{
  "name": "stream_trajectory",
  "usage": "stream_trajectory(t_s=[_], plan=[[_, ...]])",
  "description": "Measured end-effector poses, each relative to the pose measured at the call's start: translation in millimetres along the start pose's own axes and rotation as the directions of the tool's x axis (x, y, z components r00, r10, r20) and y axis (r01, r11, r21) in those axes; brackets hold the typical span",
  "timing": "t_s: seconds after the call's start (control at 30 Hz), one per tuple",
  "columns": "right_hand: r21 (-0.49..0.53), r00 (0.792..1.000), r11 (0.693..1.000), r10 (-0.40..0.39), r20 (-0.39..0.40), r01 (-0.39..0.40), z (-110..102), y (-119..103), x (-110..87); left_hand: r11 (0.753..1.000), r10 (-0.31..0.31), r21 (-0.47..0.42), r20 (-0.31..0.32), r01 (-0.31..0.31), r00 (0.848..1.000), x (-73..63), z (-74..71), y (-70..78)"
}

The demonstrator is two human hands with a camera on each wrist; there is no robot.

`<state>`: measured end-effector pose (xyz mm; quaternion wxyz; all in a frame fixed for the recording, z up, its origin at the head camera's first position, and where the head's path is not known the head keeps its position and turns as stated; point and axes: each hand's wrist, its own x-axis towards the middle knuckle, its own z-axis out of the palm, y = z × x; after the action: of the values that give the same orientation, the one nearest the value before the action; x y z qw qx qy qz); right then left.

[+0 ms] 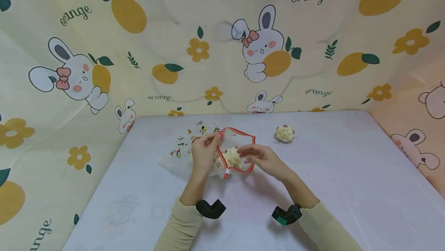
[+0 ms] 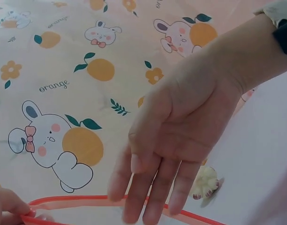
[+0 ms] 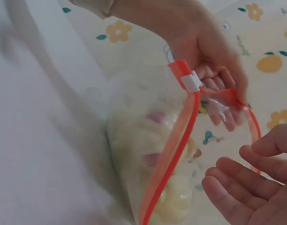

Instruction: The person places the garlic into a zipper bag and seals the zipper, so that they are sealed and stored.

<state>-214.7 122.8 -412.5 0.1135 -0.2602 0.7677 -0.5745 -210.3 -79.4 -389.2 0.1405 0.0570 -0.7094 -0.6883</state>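
My left hand (image 1: 205, 152) pinches the red zip edge (image 3: 173, 164) of a clear slider bag (image 1: 175, 168) printed with small cartoon figures. The bag's mouth gapes toward the right, and a white slider (image 3: 192, 81) sits at one end of the zip. Inside are cream, knobbly pieces (image 1: 232, 157) with purplish-red spots; their kind is unclear. At the mouth, my right hand (image 1: 265, 161) hovers with loosely bent fingers, nothing between them. A similar cream knobbly piece (image 1: 285, 133) lies on the table, beyond and right of that hand.
A pale cloth covers the table (image 1: 330, 173). Behind it and at both sides hangs a cream curtain (image 1: 215, 4) printed with rabbits and oranges. Dark devices are strapped at the left wrist (image 1: 211, 209) and right wrist (image 1: 286, 215).
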Motion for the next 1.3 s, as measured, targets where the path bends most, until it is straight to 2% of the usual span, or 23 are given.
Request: stream_trajectory(t_s=[0.07,0.17,0.33,0.6,0.77,1.1,1.3], plan=[[0.007,1.0,1.0,0.013,-0.022,-0.012,-3.7,0.3,-0.2,0.999,-0.025,-0.027,-0.003,0.025,1.0,2.1,-0.4,-0.8],[0.014,0.998,0.999,0.032,-0.06,-0.031,-10.4,1.1,-1.1,0.998,-0.032,-0.057,-0.009,0.032,0.999,4.3,-0.7,-1.2],[0.004,0.993,1.0,0.019,-0.114,-0.019,-20.2,1.1,-2.5,0.997,-0.023,-0.071,-0.014,0.022,1.0,5.3,-1.0,-1.1],[-0.017,0.988,1.0,-0.007,-0.156,0.004,-33.4,2.2,-0.7,0.995,-0.053,-0.088,-0.051,0.049,0.997,7.4,-0.3,-2.3],[-0.017,0.973,0.999,0.038,-0.228,-0.043,-45.7,3.8,-1.6,0.994,-0.049,-0.1,-0.046,0.044,0.998,6.3,0.9,-2.7],[-0.144,0.952,0.984,0.061,-0.299,-0.108,-66.8,2.3,0.7,0.993,-0.019,-0.121,-0.064,0.011,0.998,6.0,1.5,-3.6],[-0.176,0.948,0.98,0.033,-0.317,-0.093,-77.8,9.4,-0.9,0.991,-0.022,-0.134,-0.067,0.013,0.998,5.5,1.9,-3.0]])
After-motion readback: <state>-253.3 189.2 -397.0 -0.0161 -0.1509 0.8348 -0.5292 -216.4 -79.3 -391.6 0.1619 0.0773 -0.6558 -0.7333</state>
